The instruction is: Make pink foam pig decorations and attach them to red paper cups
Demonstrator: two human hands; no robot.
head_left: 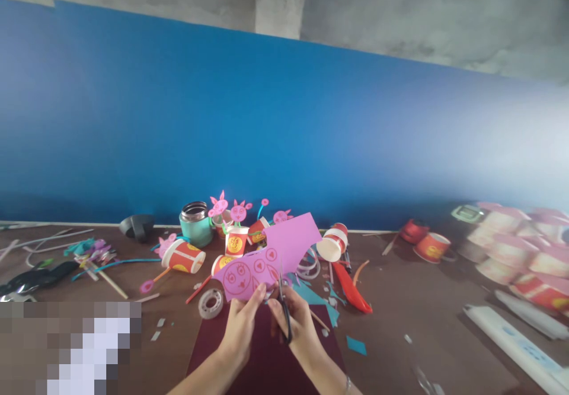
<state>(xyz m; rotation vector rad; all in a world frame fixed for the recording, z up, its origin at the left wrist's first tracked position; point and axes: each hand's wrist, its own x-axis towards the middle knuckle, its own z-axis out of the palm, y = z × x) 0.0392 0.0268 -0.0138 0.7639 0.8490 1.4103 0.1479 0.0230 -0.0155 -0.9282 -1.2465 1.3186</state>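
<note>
A sheet of pink-purple paper (291,242) is raised over the table, with a face, ears and small round shapes drawn on it in red. My left hand (242,318) pinches its lower edge, thumb on top. In my right hand (296,318) is a pair of scissors (285,312) with dark handles, blades pointing up at the paper beside the drawn circles. Whether the blades are apart is hard to make out. Below both hands lies a dark maroon sheet (271,359). A roll of tape (210,304) rests just left of the paper.
Paper cups (183,256) with pink paper animal faces and a teal jar (196,224) stand behind the paper. Blue paper scraps (356,345) and a red-orange object (351,288) lie to the right. Farther right are stacked cups (507,241) and a white power strip (515,341).
</note>
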